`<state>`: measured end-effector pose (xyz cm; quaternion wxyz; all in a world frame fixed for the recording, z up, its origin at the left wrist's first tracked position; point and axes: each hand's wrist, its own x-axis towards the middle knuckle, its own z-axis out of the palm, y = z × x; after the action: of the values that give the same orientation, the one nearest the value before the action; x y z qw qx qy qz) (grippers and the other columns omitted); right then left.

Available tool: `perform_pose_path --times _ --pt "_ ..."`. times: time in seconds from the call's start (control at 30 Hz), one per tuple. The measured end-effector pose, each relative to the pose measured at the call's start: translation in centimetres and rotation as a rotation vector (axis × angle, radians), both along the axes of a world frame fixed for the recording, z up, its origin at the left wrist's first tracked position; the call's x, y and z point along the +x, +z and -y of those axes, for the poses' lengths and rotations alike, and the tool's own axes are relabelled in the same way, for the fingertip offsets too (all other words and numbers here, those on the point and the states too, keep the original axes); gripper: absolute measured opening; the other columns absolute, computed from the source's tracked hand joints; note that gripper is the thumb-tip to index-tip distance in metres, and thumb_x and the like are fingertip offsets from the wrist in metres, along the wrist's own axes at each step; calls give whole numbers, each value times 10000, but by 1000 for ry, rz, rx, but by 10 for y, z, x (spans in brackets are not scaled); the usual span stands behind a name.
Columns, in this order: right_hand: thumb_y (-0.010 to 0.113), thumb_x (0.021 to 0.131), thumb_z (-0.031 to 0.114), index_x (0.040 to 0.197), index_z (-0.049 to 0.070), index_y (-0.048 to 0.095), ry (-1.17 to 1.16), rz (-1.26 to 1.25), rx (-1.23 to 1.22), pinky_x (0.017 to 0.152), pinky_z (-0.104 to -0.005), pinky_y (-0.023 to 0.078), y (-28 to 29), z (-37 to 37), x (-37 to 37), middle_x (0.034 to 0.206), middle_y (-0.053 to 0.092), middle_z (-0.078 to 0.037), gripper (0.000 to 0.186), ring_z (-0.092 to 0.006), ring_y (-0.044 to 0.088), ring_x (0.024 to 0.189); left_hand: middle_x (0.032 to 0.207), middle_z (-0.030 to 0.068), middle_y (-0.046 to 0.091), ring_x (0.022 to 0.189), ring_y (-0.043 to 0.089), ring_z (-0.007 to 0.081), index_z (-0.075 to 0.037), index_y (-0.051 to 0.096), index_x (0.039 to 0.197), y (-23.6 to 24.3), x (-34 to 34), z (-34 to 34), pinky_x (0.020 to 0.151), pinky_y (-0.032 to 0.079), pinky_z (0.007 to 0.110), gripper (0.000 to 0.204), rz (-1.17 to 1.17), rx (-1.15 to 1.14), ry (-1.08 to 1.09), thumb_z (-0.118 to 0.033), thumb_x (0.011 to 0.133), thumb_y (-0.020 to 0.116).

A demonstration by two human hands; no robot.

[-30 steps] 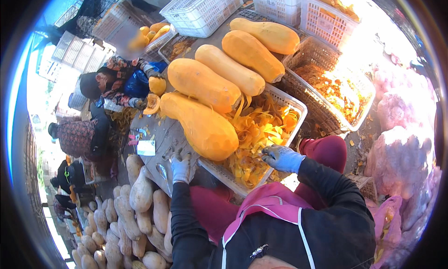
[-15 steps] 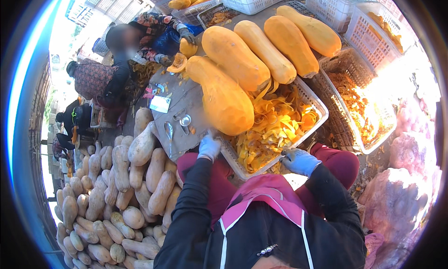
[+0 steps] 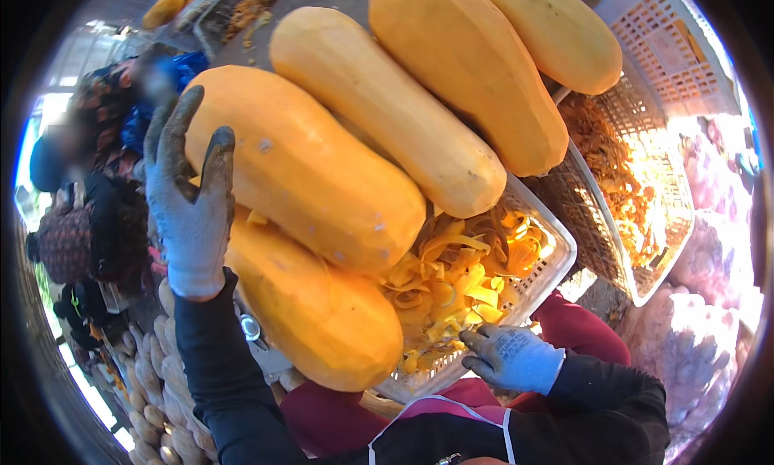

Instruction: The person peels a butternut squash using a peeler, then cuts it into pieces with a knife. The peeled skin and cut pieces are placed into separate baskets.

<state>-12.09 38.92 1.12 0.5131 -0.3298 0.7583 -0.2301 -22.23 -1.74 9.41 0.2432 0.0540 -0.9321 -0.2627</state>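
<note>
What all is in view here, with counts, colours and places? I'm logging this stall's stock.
peeled orange butternut squashes: five in full view, side by side across the middle and top.
white plastic mesh basket: one, below the squashes, holding orange-yellow peel strips.
second white mesh basket: one, right, with orange scraps.
empty pale crate: one, top right.
unpeeled tan squashes: a pile, lower left.
seated people in dark clothes: at least two, left edge.
left hand: grey glove, raised and open against the nearest squashes.
right hand: pale blue-grey glove, at the basket's near rim; what its grip holds is unclear.
</note>
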Motion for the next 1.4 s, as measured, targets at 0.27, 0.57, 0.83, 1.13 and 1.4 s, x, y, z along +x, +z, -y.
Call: perform_pose_path --times 0.27,0.57,0.83,1.13,1.4 --pt "560 994 417 1390 49 553 -95 44 -9 740 -457 561 -3 27 -35 1022 638 -160 541 -345 684 888 1538 179 481 1457 396 391 -143 623 1404 -38 -54 -35 1211 243 553 585 326 -604 -37 -224 844 773" --pt "470 1019 436 1345 39 563 -192 291 74 895 -526 531 -37 16 -46 1168 660 -247 522 -418 673 1039 1525 232 454 1423 405 423 -143 621 1400 -37 -80 -61 1200 240 579 600 399 -382 125 -229 831 793" --pt "557 1004 340 1034 55 676 -922 -58 111 837 -520 525 3 -72 -175 986 685 -236 310 -437 663 962 1585 227 370 1467 303 476 -212 618 1415 -57 -249 -204 1173 255 607 620 448 -312 376 -364 836 779" --pt "632 969 252 1287 108 664 -807 -745 -199 889 -483 542 -27 -91 -526 1123 690 -188 351 -377 677 1014 1584 200 362 1491 257 475 -217 622 1412 -64 -258 -207 1194 207 612 609 437 -204 329 -406 847 750" --pt "608 971 322 1517 183 488 31 -746 -83 1188 -493 368 -59 1 -620 1611 398 -131 576 -382 505 1379 1585 209 347 1497 223 483 -183 590 1428 -62 -257 -205 1198 179 615 649 477 -190 313 -380 836 771"
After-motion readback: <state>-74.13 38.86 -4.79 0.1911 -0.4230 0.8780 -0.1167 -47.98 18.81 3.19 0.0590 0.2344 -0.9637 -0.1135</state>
